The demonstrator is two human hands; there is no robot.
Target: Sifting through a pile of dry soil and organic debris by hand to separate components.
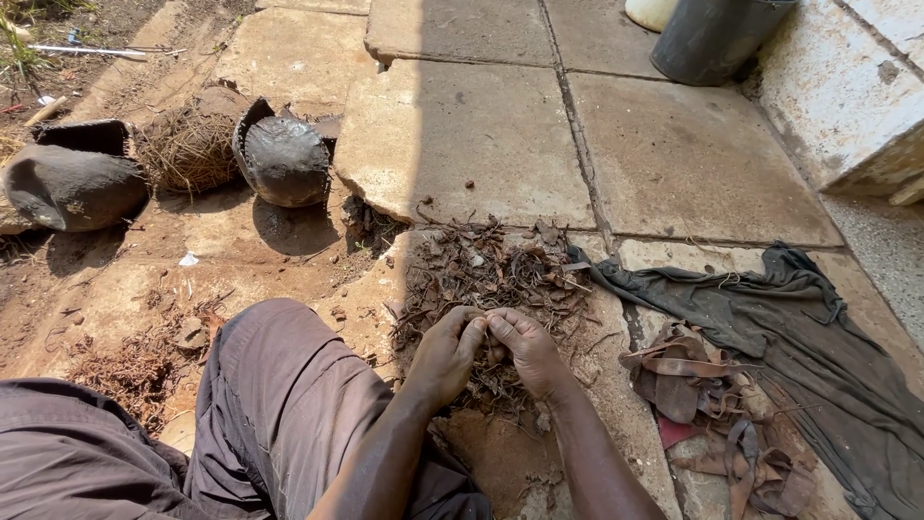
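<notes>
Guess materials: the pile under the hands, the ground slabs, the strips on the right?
Pile: dry plant matter, probably bark and pods; brown, curled, brittle-looking.
Slabs: concrete or cut stone; matte, gritty, chipped edges, straight joints.
Strips: likely leather or rubber; flat reddish-brown bands, dull and bent. Can't tell which.

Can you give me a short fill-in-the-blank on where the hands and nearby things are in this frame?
1. The left hand and right hand meet over a pile of dry ____.
2. The dark cloth lies to the person's ____.
3. The bucket stands at the ____ of the view.
Missing: roots and bark scraps; right; top
</notes>
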